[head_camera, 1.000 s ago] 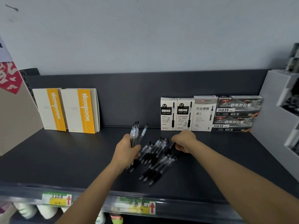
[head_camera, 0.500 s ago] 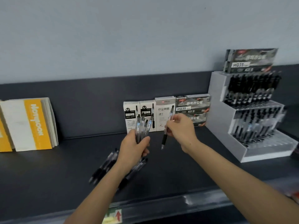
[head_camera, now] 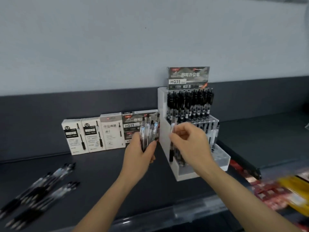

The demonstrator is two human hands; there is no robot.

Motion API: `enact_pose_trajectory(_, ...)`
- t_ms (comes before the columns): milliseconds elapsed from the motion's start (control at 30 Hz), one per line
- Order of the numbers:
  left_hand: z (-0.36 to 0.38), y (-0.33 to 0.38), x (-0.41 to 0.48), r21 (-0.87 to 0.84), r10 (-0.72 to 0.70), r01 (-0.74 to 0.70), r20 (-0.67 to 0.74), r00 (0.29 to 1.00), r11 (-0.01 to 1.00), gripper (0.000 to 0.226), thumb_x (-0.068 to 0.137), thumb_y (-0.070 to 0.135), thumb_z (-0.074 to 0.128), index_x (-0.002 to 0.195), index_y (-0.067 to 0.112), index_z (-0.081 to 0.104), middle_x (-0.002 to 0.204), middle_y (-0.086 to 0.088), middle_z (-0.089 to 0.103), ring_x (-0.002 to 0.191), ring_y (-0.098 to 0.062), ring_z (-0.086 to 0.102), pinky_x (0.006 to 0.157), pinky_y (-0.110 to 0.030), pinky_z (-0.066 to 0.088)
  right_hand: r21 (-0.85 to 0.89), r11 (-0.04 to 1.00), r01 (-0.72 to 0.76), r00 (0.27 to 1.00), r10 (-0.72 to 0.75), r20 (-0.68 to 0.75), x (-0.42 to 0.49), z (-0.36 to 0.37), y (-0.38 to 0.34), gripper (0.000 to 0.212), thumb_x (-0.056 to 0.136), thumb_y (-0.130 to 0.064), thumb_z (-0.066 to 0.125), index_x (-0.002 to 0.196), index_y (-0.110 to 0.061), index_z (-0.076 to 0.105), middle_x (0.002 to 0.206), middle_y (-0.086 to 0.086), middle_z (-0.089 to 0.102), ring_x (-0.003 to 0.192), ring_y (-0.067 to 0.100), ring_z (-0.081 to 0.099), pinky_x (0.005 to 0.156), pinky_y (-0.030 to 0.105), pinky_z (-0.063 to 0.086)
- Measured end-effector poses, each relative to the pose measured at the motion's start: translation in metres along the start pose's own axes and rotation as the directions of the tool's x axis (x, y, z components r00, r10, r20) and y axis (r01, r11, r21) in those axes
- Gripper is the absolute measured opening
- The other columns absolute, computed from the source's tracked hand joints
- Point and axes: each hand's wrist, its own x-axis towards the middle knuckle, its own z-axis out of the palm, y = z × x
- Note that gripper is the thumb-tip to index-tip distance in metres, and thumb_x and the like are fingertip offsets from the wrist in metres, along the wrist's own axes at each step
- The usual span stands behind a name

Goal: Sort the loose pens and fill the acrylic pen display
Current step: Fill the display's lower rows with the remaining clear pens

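In the acrylic display (head_camera: pixel 164 131), black pens (head_camera: pixel 190 99).

Setting: stationery shop, retail shelving. Evidence: dark shelf (head_camera: pixel 100 173) with clear front rail (head_camera: pixel 192 210); row of boxed pens (head_camera: pixel 93 134) stood face-out against the back panel (head_camera: pixel 41 123); tiered acrylic pen display (head_camera: pixel 163 114) stocked with black pens (head_camera: pixel 189 101), branded box (head_camera: pixel 188 77) on top; packaged goods (head_camera: pixel 275 193) on the tier below.

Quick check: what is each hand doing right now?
Left hand: closed around a bunch of pens.
Right hand: pinching a single pen.
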Motion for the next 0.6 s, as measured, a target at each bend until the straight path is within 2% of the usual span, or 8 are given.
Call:
enact_pose_trajectory(133, 0.043, 0.014, -0.009, 0.014, 0.031, -0.03, -0.09, 0.995, 0.999, 0.015, 0.094, 0.02, 0.057, 0.086, 0.018, 0.044, 0.069, -0.011, 0.061, 0.052, -0.009, 0.056, 0.044, -0.017, 0.04, -0.017, 0.998, 0.059, 0.994, -0.061, -0.095, 0.012, -0.062, 0.025, 0.007, 0.087, -0.019, 0.065, 0.082, -0.023, 0.061, 0.075, -0.01, 0.063, 0.07, 0.001, 0.058, 0.06, 0.013, 0.046)
enact_pose_trajectory(233, 0.07, 0.023, -0.017, 0.044, 0.061, -0.055, -0.146, 0.987, 0.998, 0.016, 0.093, 0.024, 0.057, 0.085, 0.018, 0.044, 0.071, -0.016, 0.06, 0.061, -0.028, 0.057, 0.045, -0.032, 0.044, -0.023, 0.997, 0.075, 0.985, -0.078, -0.154, 0.028, -0.098, 0.048, 0.003, 0.089, -0.018, 0.064, 0.088, -0.02, 0.061, 0.079, -0.009, 0.062, 0.073, 0.003, 0.059, 0.061, 0.012, 0.044)
enact_pose_trajectory(300, 0.085, 0.029, -0.021, 0.082, 0.09, -0.077, -0.172, 0.981, 0.994, 0.019, 0.092, 0.024, 0.058, 0.082, 0.021, 0.042, 0.069, -0.015, 0.059, 0.061, -0.029, 0.057, 0.05, -0.037, 0.046, -0.041, 0.997, 0.069, 0.982, -0.075, -0.172, 0.04, -0.113, 0.065, 0.003, 0.088, -0.017, 0.065, 0.089, -0.018, 0.062, 0.079, -0.01, 0.062, 0.072, 0.002, 0.058, 0.061, 0.007, 0.043)
enact_pose_trajectory(367, 0.098, 0.035, -0.024, 0.117, 0.117, -0.097, -0.179, 0.977, 0.988, 0.02, 0.091, 0.023, 0.058, 0.082, 0.026, 0.041, 0.068, -0.011, 0.059, 0.059, -0.026, 0.057, 0.051, -0.034, 0.048, -0.068, 0.996, 0.055, 0.988, -0.065, -0.144, 0.049, -0.119, 0.079, 0.005, 0.088, -0.015, 0.066, 0.087, -0.018, 0.062, 0.078, -0.012, 0.061, 0.071, -0.002, 0.056, 0.061, 0.002, 0.042)
enact_pose_trajectory(433, 0.108, 0.036, -0.026, 0.148, 0.136, -0.112, -0.168, 0.976, 0.983, 0.021, 0.091, 0.024, 0.058, 0.082, 0.028, 0.04, 0.067, -0.01, 0.057, 0.06, -0.026, 0.056, 0.053, -0.037, 0.049, -0.086, 0.995, 0.047, 0.994, -0.055, -0.091, 0.055, -0.118, 0.092, 0.006, 0.087, -0.013, 0.066, 0.087, -0.018, 0.062, 0.077, -0.013, 0.06, 0.071, -0.005, 0.055, 0.061, -0.001, 0.04)
enact_pose_trajectory(500, 0.115, 0.036, -0.026, 0.18, 0.139, -0.112, -0.145, 0.98, 0.977, 0.019, 0.092, 0.028, 0.056, 0.082, 0.026, 0.04, 0.068, -0.01, 0.055, 0.061, -0.026, 0.054, 0.055, -0.044, 0.049, -0.11, 0.993, 0.052, 0.997, -0.057, -0.049, 0.059, -0.115, 0.1, 0.003, 0.087, -0.013, 0.066, 0.088, -0.016, 0.064, 0.077, -0.014, 0.06, 0.072, -0.006, 0.055, 0.062, -0.001, 0.04)
enact_pose_trajectory(600, 0.122, 0.037, -0.027, 0.192, 0.138, -0.113, -0.121, 0.983, 0.975, 0.019, 0.093, 0.028, 0.055, 0.083, 0.03, 0.039, 0.07, -0.004, 0.054, 0.062, -0.021, 0.054, 0.057, -0.043, 0.051, -0.128, 0.991, 0.048, 0.999, -0.048, 0.004, 0.064, -0.109, 0.107, 0.004, 0.087, -0.014, 0.067, 0.091, -0.014, 0.066, 0.078, -0.014, 0.06, 0.073, -0.006, 0.055, 0.06, 0.002, 0.04)
